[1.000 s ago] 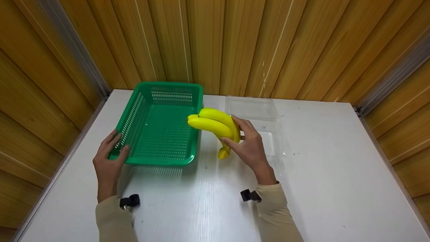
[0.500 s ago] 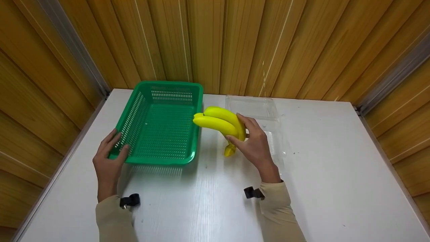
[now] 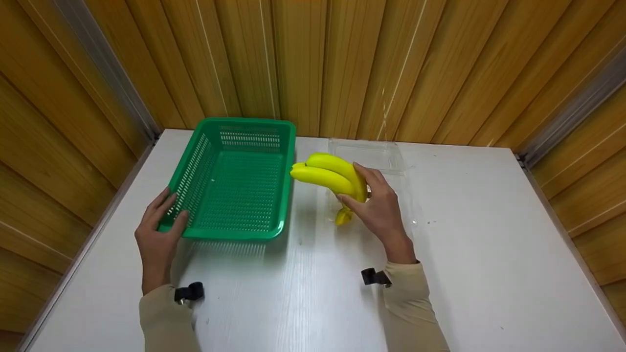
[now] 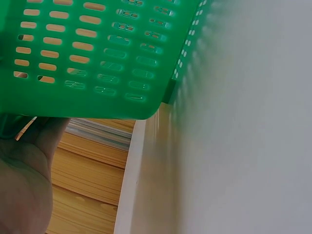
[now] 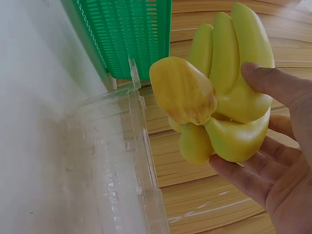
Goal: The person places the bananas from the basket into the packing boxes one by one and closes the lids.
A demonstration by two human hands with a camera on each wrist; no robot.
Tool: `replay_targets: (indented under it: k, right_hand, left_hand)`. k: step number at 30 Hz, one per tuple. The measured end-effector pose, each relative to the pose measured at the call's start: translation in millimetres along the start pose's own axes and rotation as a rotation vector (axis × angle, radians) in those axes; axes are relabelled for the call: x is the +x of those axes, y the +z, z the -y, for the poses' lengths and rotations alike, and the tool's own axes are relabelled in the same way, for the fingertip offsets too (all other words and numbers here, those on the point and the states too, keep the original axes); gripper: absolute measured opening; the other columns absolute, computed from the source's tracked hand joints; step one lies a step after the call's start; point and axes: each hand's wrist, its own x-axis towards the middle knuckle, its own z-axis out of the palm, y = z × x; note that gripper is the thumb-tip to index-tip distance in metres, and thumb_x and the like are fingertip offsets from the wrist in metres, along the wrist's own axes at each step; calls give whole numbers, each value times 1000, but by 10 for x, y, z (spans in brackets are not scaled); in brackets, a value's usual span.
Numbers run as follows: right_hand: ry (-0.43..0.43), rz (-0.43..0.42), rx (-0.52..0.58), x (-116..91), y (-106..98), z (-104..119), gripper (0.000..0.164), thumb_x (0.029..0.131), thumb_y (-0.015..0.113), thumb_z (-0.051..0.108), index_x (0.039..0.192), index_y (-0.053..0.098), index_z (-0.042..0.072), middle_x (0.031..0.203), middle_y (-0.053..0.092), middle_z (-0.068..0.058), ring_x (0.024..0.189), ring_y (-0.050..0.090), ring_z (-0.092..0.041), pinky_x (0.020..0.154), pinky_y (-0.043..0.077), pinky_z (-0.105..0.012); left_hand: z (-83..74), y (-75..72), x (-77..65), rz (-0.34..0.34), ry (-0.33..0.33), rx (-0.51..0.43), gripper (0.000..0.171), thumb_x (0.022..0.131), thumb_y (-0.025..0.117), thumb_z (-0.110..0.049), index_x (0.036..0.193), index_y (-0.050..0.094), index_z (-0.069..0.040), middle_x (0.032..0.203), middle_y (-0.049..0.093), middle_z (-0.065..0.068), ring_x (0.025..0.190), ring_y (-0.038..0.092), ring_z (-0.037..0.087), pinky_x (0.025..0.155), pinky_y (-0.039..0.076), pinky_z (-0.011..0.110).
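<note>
A bunch of yellow bananas [image 3: 328, 176] hangs between the green basket and the clear container, its stem end low. My right hand [image 3: 379, 205] grips it from the right, thumb on the near side. The right wrist view shows the thick stem end of the bananas [image 5: 183, 90] facing the camera and the fingers [image 5: 243, 178] under the bunch. At the left, my left hand [image 3: 159, 227] holds the near left corner of the green plastic basket [image 3: 227, 233], thumb over its rim. From the left wrist view, the palm [image 4: 24, 190] lies beside the slotted basket wall [image 4: 97, 97].
A clear plastic container [image 3: 367, 154] with a hinged-looking lid lies behind and below the bananas, partly hidden by my right hand. Wood-patterned walls [image 3: 342, 68] enclose the white table [image 3: 489, 244] at the back and both sides.
My right hand has moved to the right and slightly back with the bananas, away from the basket's right rim. The left hand and the basket stay in place.
</note>
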Motion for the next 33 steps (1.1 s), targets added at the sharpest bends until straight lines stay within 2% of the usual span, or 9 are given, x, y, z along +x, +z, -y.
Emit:
replay_targets:
  k: [7,17,26,33]
  right_hand:
    - [17,2,-15,17,-51,-50,71,88,90,17,149,59,3,139,63,-15,120,63,-28,91,61,-42]
    - [62,5,-22,30,-168,-152,72,89,89,17,152,56,3,141,61,-15,122,61,-29,93,61,-47]
    - [65,-12,-34,49,-255,-214,73,88,90,16,152,57,4,143,61,-14,126,61,-29,92,61,-47]
    - [78,-11,-49,66,-313,-250,73,88,90,15,153,57,6,144,60,-14,127,60,-30,94,60,-48]
  left_hand:
    - [28,-2,-5,6,9,3,44,95,78,-3,139,71,-5,153,58,1,147,46,17,116,38,25]
    - [-138,12,-40,-1,-11,7,43,96,75,3,138,68,4,155,57,10,148,46,23,113,39,23]
    - [22,-13,-1,5,4,20,43,96,78,-5,138,71,-5,154,58,0,147,46,16,115,38,25]
    - [26,-14,0,7,1,28,44,96,78,-6,139,71,-5,154,57,-2,147,45,14,117,38,26]
